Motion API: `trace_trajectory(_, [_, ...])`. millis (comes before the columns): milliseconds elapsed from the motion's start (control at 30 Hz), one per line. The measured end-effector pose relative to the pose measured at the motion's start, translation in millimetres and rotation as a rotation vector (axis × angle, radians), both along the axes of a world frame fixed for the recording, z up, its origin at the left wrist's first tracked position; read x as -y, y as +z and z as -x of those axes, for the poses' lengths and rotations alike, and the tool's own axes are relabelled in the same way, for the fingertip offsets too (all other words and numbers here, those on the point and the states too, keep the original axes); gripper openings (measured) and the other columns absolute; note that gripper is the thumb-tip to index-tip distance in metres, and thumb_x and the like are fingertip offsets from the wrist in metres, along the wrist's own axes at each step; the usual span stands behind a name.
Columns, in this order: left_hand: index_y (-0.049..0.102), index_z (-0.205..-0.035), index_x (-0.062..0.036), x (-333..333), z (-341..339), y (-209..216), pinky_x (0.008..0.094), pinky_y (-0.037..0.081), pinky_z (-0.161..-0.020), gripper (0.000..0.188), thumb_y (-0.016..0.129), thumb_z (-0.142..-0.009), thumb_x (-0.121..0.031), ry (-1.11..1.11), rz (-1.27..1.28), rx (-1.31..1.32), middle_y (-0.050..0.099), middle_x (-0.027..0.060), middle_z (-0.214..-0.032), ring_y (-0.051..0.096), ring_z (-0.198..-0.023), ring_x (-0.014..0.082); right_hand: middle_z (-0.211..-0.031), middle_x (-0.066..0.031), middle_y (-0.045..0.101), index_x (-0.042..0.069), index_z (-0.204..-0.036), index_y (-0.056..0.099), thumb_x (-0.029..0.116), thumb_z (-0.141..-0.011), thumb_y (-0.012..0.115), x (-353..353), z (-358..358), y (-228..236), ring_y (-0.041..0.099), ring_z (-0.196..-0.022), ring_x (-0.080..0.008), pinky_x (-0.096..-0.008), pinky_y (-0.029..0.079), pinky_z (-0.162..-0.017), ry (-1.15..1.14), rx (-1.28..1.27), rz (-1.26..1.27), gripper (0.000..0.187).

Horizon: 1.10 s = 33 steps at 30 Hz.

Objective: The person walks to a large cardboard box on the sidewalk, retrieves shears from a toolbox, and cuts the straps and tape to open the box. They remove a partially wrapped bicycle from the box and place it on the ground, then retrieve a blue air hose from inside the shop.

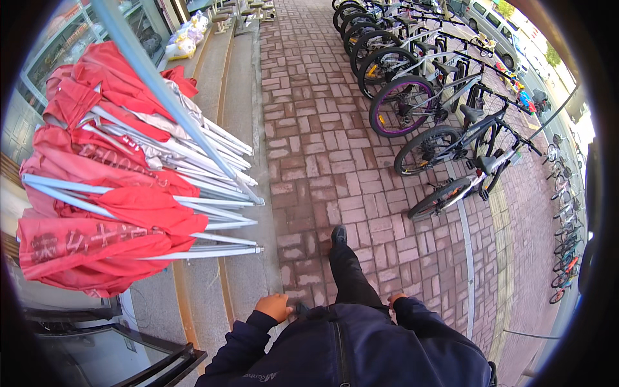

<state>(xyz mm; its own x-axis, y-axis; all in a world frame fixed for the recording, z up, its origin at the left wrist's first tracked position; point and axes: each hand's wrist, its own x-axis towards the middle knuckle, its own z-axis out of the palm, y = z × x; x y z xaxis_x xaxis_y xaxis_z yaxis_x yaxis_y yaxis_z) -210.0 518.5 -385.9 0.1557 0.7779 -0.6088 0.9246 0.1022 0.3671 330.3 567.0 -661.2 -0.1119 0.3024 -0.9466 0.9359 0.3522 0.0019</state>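
My left hand (275, 307) hangs low at my left side, loosely curled, with nothing seen sticking out of it. Just beside it the dark tip of a shoe (300, 309) shows on the brick paving. My right hand (396, 298) is by my right hip; only a small part of it comes out of the dark sleeve, and its fingers are hidden. Neither hand touches anything I can make out. My other leg is stretched forward, its black shoe (339, 235) on the paving (309, 148).
Folded red canopies with white metal legs (122, 219) lean on the steps (237, 284) at left, a pole (161, 90) slanting over them. Parked bicycles (445, 148) line the right. Farther off are a van (493, 29) and another bicycle row (567, 226). A dark-framed glass panel (122, 355) is lower left.
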Motion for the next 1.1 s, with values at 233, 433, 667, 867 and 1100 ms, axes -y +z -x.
trace_trajectory(233, [0.063, -0.112, -0.0034, -128, 26, -89, 0.0430, 0.049, -0.085, 0.044, 0.061, -0.084, -0.037, 0.307, 0.142, 0.228, 0.067, 0.0205, -0.102, 0.062, -0.102, 0.0359, -0.085, -0.0106, 0.068, 0.010, -0.093, 0.066, 0.028, -0.088, 0.057, -163, 12, -51, 0.066, -0.076, -0.0257, -0.0445, 0.054, -0.065, -0.857, 0.051, -0.021, 0.021])
trace_trajectory(433, [0.072, -0.094, -0.0113, -182, 90, -160, 0.0470, 0.051, -0.085, 0.035, 0.058, -0.084, -0.042, 0.389, 0.126, -0.012, 0.068, 0.0155, -0.102, 0.064, -0.094, 0.0368, -0.096, -0.0045, 0.071, 0.018, -0.093, 0.068, 0.028, -0.078, 0.064, -415, 82, 28, 0.067, -0.091, -0.0278, -0.0444, 0.054, -0.077, 0.290, -0.182, -0.372, 0.018])
trace_trajectory(667, [0.064, -0.106, -0.0131, -295, 104, -202, 0.0475, 0.052, -0.072, 0.031, 0.050, -0.091, -0.037, 0.245, 0.384, -0.024, 0.069, 0.0123, -0.093, 0.067, -0.084, 0.0326, -0.101, -0.0091, 0.071, 0.012, -0.091, 0.072, 0.018, -0.082, 0.059, -625, 141, 52, 0.067, -0.097, -0.0291, -0.0427, 0.055, -0.080, 0.379, -0.238, -0.425, 0.016])
trace_trajectory(867, [0.059, -0.109, -0.0124, -522, 175, -212, 0.0477, 0.052, -0.068, 0.041, 0.052, -0.091, -0.049, 0.954, 0.691, 0.342, 0.066, 0.0073, -0.094, 0.065, -0.086, 0.0288, -0.097, -0.0083, 0.056, 0.016, -0.103, 0.061, 0.026, -0.079, 0.054, -672, 172, 71, 0.053, -0.092, -0.0283, -0.0463, 0.046, -0.073, -0.909, -0.320, 0.294, 0.027])
trace_trajectory(1100, [0.055, -0.116, -0.0086, -863, 332, -133, 0.0385, 0.052, -0.064, 0.041, 0.061, -0.091, -0.041, 1.462, 0.196, 1.142, 0.064, 0.0075, -0.101, 0.064, -0.084, 0.0224, -0.120, -0.0135, 0.064, 0.015, -0.115, 0.065, 0.036, -0.091, 0.043, -770, 259, 75, 0.061, -0.113, -0.0297, -0.0461, 0.049, -0.092, -0.064, -0.112, -0.114, 0.039])
